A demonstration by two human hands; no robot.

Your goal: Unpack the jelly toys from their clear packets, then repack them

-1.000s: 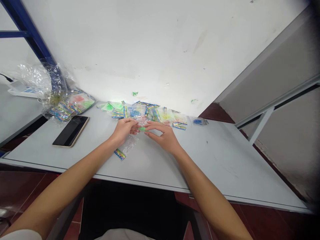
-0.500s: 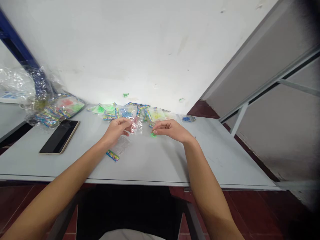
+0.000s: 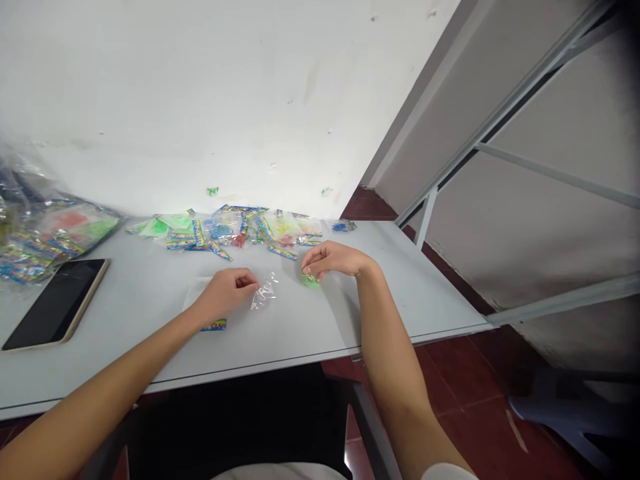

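- Nearby, a printed-strip packet (image 3: 214,325) lies flat on the tabletop (image 3: 290,327), partly hidden beneath the left wrist.
- Left hand (image 3: 231,293): fingers pinched together on a clear plastic wrapper (image 3: 265,292); no contents show inside.
- Right hand (image 3: 327,260), well apart: fingers closed around a small green piece (image 3: 310,283), its shape partly covered; whether it touches the tabletop I cannot tell.
- Apparently the green piece is out of packaging, while coloured packets (image 3: 220,231) along the far edge seem filled, their count unclear.
- Far left, a clear plastic bag (image 3: 60,227) of packets is cut off.

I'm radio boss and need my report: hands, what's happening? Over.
Left hand pinching clear plastic. Right hand holding green piece at its fingertips. Printed-edge bag partly hidden by left forearm; packets spread along wall.
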